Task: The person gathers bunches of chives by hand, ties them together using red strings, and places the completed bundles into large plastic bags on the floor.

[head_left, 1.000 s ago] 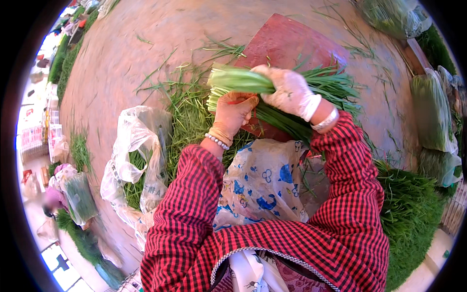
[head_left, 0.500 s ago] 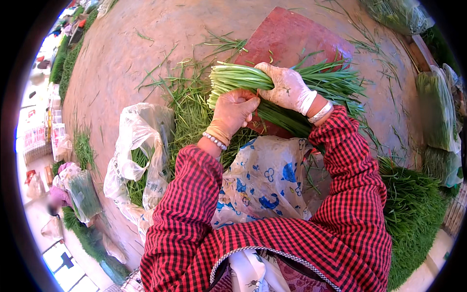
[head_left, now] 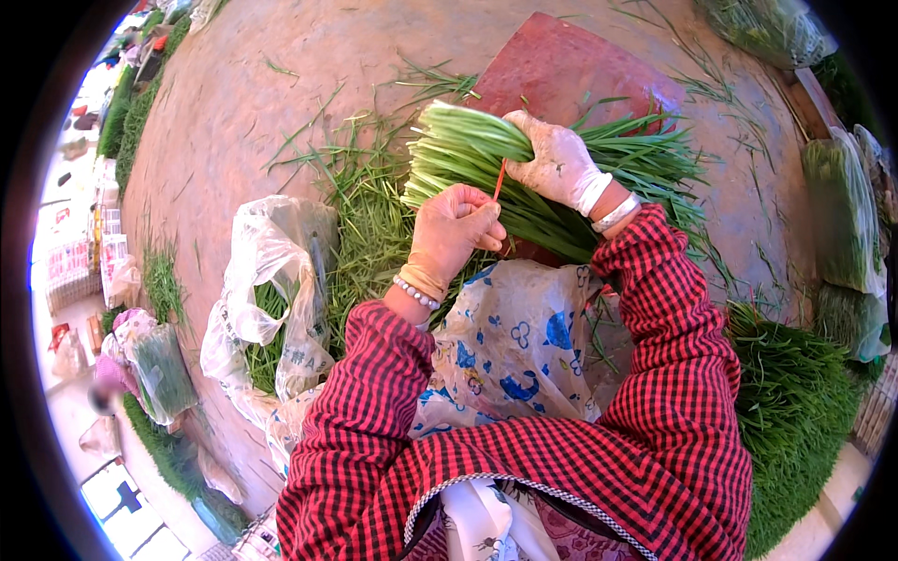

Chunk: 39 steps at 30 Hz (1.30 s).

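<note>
A thick bunch of garlic chives (head_left: 458, 150) lies sideways in front of me, its pale cut stems to the left and its green leaves to the right. My right hand (head_left: 558, 166), in a dirty white glove, wraps round the bunch from above, closed on it. Just below the stems, my left hand (head_left: 451, 229) is closed in a pinch on a thin red band (head_left: 500, 178). The band runs taut up to the bunch near my right fingers; whether it circles the bunch is hidden. Under the leaves is a red board (head_left: 561, 70).
Loose chive trimmings (head_left: 369, 224) are heaped left of the bunch. Nearer, a whitish plastic bag (head_left: 248, 323) holds greens. A blue-patterned plastic sheet (head_left: 510, 346) covers my lap. Many more chives (head_left: 786, 402) are piled at my right, with wrapped bundles (head_left: 837, 215) beyond.
My left hand has drawn slightly down and right from the stems, and the red band now shows stretched from it. My right hand keeps hold of the bunch, whose stem end has lifted a little.
</note>
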{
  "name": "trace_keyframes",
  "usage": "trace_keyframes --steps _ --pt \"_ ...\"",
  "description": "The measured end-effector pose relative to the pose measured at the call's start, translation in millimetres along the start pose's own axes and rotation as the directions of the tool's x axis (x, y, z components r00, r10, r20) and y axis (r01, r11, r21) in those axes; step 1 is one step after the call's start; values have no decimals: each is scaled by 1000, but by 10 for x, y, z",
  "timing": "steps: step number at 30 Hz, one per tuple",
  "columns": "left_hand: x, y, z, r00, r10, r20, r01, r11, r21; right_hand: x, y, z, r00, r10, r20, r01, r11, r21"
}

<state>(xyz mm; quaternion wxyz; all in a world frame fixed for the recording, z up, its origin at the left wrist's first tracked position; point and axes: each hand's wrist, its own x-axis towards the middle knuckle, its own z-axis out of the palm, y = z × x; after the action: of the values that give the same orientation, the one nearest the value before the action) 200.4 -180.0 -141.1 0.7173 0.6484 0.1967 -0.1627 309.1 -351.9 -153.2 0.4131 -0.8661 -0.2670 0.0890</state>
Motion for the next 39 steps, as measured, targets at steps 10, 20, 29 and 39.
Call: trace_keyframes --steps 10,20,29,39 --pt "178 -41 -192 996 -3 90 28 963 -268 -241 -233 -544 963 -257 -84 247 962 -119" --pt "241 -132 -161 987 93 128 -7 835 -550 -497 214 -464 953 -251 167 301 779 -549" --pt "49 91 170 987 159 -22 -161 981 -109 -358 251 -407 986 -90 138 162 685 -710" --pt "132 119 162 986 133 -100 -137 990 -35 -254 370 -524 991 45 123 18 882 -470"
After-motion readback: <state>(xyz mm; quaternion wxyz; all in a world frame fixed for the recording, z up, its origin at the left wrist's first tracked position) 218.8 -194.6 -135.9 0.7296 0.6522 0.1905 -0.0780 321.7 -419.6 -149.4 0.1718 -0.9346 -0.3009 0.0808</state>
